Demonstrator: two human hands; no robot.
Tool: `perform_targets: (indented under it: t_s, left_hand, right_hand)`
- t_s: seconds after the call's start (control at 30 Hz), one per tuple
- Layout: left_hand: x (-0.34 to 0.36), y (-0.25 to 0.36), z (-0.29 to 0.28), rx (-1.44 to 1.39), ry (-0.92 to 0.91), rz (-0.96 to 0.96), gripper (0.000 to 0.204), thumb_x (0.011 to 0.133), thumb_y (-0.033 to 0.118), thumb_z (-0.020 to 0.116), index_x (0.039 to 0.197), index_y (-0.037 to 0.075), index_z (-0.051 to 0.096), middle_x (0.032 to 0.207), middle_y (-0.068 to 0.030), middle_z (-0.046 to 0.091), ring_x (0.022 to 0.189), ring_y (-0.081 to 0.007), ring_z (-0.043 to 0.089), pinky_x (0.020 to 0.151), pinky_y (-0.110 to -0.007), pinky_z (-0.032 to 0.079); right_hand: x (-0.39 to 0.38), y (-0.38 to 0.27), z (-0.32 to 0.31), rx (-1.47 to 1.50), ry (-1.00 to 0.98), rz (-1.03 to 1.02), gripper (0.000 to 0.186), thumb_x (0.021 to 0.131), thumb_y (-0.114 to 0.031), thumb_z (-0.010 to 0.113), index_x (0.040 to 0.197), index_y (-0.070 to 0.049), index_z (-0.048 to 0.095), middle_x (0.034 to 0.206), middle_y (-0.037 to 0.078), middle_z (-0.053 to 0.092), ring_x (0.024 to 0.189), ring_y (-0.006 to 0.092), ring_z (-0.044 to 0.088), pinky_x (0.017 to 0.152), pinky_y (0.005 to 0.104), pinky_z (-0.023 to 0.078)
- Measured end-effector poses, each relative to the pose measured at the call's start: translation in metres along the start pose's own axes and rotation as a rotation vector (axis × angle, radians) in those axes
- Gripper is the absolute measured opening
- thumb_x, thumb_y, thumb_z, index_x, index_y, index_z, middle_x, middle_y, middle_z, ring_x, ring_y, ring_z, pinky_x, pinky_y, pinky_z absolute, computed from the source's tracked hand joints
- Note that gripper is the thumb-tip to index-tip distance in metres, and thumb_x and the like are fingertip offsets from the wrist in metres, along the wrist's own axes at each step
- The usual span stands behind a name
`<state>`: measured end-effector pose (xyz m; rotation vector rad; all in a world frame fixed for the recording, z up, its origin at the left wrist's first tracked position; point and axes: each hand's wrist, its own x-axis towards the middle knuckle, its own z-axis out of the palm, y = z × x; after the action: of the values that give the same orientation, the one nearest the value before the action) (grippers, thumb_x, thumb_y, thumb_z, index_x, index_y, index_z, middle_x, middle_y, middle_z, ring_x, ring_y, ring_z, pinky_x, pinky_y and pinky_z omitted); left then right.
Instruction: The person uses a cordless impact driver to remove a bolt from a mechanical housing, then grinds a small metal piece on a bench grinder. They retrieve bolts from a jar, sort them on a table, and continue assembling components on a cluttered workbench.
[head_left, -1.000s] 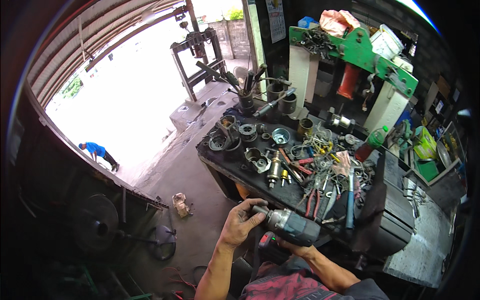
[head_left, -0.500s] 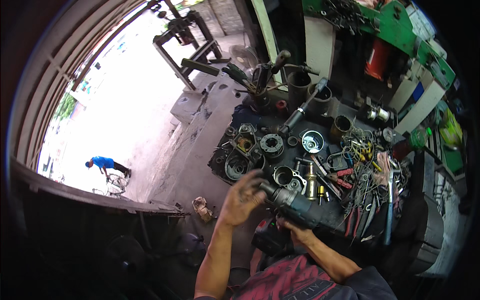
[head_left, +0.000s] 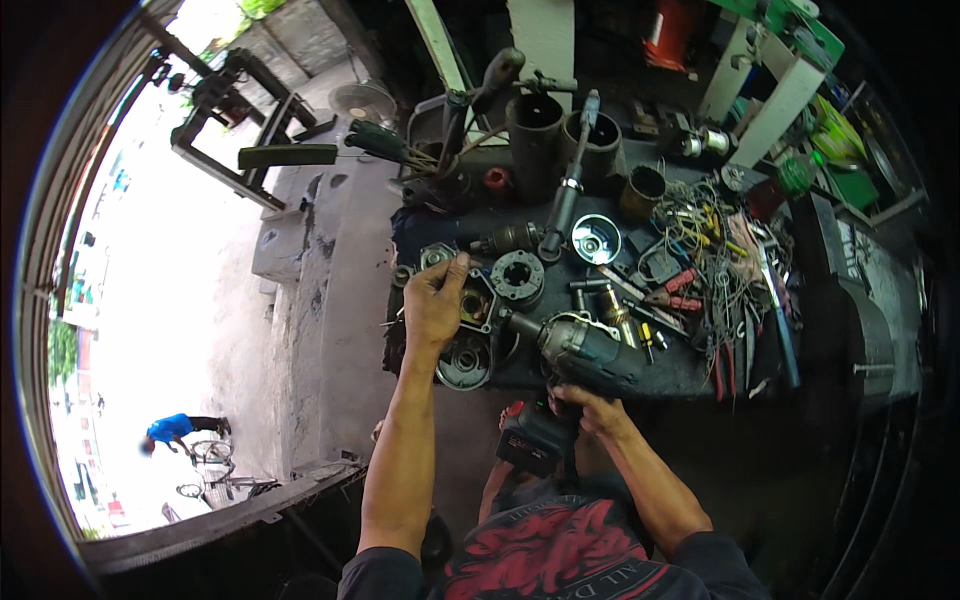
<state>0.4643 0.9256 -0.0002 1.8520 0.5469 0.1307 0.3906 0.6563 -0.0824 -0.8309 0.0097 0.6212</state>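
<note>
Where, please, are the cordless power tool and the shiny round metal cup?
Cordless power tool (head_left: 600,358): head view, on its dark housing.
Shiny round metal cup (head_left: 596,242): head view, on its inside.

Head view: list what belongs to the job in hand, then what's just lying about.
Apparently in use:
- cordless power tool, gripped by the right hand
- round metal housing, near the left hand

Apparently lying about:
- silver cup
- tangled wires
- blue-handled tool

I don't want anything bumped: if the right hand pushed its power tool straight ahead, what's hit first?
Probably the grey metal housing left of the power tool, but depth is unclear: the right hand might carry it over.
</note>
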Motion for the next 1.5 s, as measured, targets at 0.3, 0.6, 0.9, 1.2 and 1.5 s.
perform_targets:
  t_s: [0.3, 0.6, 0.9, 1.2, 1.5]
  left_hand:
    - [-0.001, 0.005, -0.005, 0.076, -0.025, 0.164, 0.029, 0.098, 0.027, 0.075, 0.100, -0.002, 0.077, 0.072, -0.0026, 0.069, 0.069, -0.0067, 0.055, 0.064, -0.027, 0.046]
    - [-0.001, -0.003, -0.003, 0.052, -0.005, 0.240, 0.029, 0.094, 0.025, 0.077, 0.100, -0.003, 0.077, 0.080, -0.0150, 0.072, 0.071, -0.0177, 0.065, 0.069, -0.031, 0.050]
    - [-0.002, -0.002, -0.003, 0.032, -0.012, 0.319, 0.024, 0.094, 0.021, 0.077, 0.098, -0.003, 0.077, 0.081, -0.0137, 0.074, 0.073, -0.0174, 0.067, 0.070, -0.031, 0.051]
    - [0.001, -0.007, -0.006, 0.008, -0.051, 0.359, 0.021, 0.094, 0.018, 0.076, 0.097, -0.004, 0.076, 0.080, -0.0129, 0.074, 0.071, -0.0165, 0.066, 0.068, -0.031, 0.051]
    - [0.002, -0.006, -0.010, 0.038, -0.090, 0.341, 0.020, 0.094, 0.016, 0.076, 0.097, -0.003, 0.077, 0.081, -0.0125, 0.074, 0.071, -0.0166, 0.067, 0.069, -0.031, 0.051]
  right_hand:
    - [0.005, -0.015, 0.025, 0.032, 0.106, 0.202, 0.021, 0.083, -0.007, 0.073, 0.101, 0.001, 0.067, 0.082, 0.011, 0.067, 0.067, 0.0217, 0.065, 0.063, 0.0359, 0.054]
    - [-0.002, -0.018, 0.023, -0.059, 0.143, 0.174, 0.026, 0.082, -0.006, 0.075, 0.105, 0.002, 0.067, 0.087, 0.014, 0.069, 0.066, 0.0220, 0.065, 0.062, 0.0370, 0.055]
    - [-0.005, -0.009, 0.029, -0.018, 0.091, 0.164, 0.025, 0.083, -0.008, 0.071, 0.104, 0.003, 0.065, 0.085, 0.013, 0.066, 0.068, 0.0216, 0.063, 0.066, 0.0370, 0.053]
    - [-0.013, -0.022, 0.058, 0.284, 0.151, 0.433, 0.037, 0.084, -0.015, 0.065, 0.115, 0.006, 0.059, 0.075, 0.011, 0.058, 0.065, 0.0221, 0.059, 0.064, 0.0376, 0.051]
    - [-0.009, 0.014, 0.041, -0.033, 0.079, 0.039, 0.025, 0.085, -0.004, 0.077, 0.107, 0.000, 0.068, 0.089, 0.008, 0.068, 0.078, 0.0171, 0.066, 0.069, 0.0315, 0.054]
